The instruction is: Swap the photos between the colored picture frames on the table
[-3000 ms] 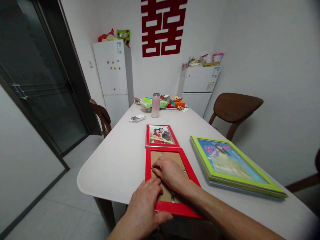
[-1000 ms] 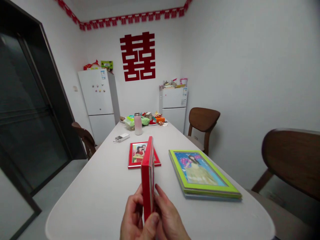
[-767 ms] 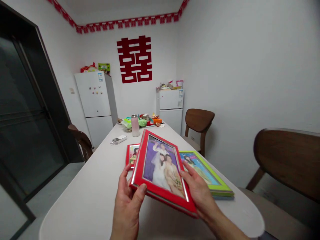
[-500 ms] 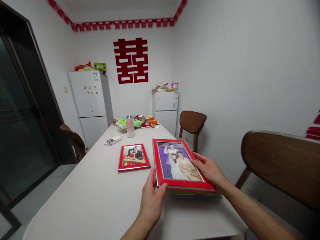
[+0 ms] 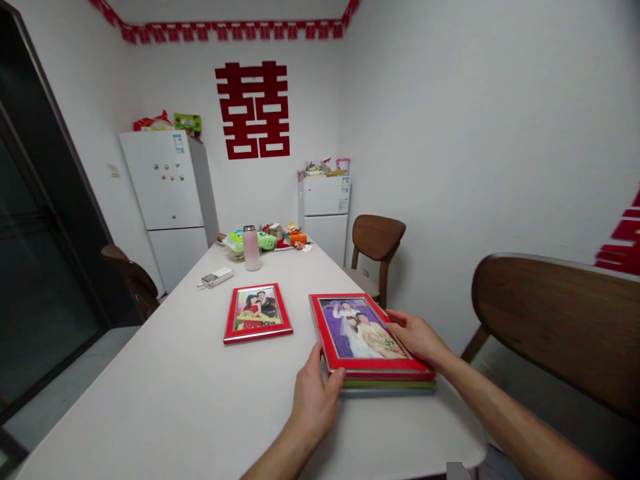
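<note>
A large red picture frame (image 5: pixel 377 365) with a wedding photo lies on top of a stack on the white table (image 5: pixel 190 400). Under it show the edges of a green layer (image 5: pixel 390 385) and a blue-grey layer (image 5: pixel 390 393). My left hand (image 5: pixel 317 393) grips the red frame's near left corner, thumb on its front edge. At its right side, my right hand (image 5: pixel 413 337) holds the edge, with the fingertips partly hidden. A smaller red picture frame (image 5: pixel 257 333) with a couple's photo lies flat to the left, apart from both hands.
Beyond the small frame are a pink bottle (image 5: pixel 251 250), a small silver-white device (image 5: pixel 217 277) and a pile of colourful packets (image 5: pixel 270 240). Wooden chairs stand at the right (image 5: pixel 540 313) and farther back (image 5: pixel 379 237). Another chair (image 5: pixel 127 277) stands left of the table.
The large red frame has come down and now rests squarely on the stack, with both hands still on it. The view has shifted slightly; the small frame still lies on the table.
</note>
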`<state>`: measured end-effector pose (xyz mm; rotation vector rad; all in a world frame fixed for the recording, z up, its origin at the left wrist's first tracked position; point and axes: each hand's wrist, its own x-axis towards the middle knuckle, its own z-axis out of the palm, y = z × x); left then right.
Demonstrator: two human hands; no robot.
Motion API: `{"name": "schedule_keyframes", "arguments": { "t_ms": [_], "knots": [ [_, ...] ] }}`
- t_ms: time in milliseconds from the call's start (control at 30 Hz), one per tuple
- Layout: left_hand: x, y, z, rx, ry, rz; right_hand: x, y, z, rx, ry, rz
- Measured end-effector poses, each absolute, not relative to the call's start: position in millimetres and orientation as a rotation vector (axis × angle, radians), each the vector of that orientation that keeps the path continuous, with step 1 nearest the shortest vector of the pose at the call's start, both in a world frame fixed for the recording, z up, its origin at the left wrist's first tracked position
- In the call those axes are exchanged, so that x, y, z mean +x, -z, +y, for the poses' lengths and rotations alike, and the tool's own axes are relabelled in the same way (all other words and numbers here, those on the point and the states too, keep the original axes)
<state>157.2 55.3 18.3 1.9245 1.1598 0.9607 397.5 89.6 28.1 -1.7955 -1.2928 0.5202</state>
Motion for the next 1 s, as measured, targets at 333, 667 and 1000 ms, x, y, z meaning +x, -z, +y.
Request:
{"name": "schedule_keyframes", "arguments": {
  "t_ms": [333, 667, 1000],
  "knots": [
    [67.1, -16.1, 142.1, 2.392, -0.619, 1.751, 246.4, -61.1, 43.9, -1.328, -0.088, -1.914],
    [28.9, -27.8, 54.2, 2.528, -0.489, 1.735, 195.0, -2.5, 55.2, -1.612, -0.238, -1.961],
    [15.6, 17.3, -12.3, 2.73, -0.773, 1.167, 204.4, 5.4, 28.4, -1.493, -0.459, -1.754]
  ]
}}
